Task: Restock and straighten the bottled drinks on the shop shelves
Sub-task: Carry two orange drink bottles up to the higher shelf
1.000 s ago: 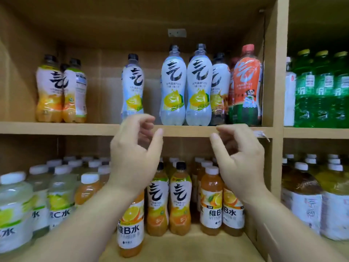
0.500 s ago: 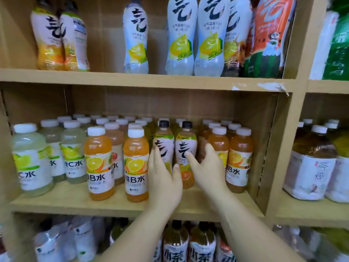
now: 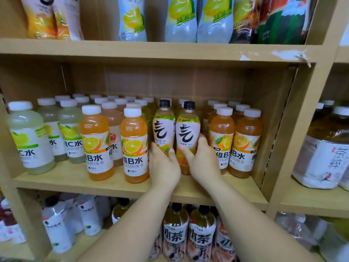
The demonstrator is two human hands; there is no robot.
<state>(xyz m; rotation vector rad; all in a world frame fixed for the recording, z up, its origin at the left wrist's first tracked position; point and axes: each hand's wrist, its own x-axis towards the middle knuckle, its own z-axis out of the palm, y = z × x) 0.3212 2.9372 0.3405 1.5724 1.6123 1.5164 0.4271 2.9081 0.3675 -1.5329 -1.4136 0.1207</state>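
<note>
Left hand (image 3: 164, 167) grips left black-capped bottle (image 3: 163, 127), right hand (image 3: 204, 163) grips right black-capped bottle (image 3: 188, 129)

Two black-capped bottles (image 3: 164, 129) stand on the middle shelf (image 3: 71, 179). At its front are four orange bottles (image 3: 96, 144) and three pale lemon bottles (image 3: 28, 142).

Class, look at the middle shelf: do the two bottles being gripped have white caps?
No: the left bottle in the left hand and the right bottle in the right hand both carry black caps.
</note>
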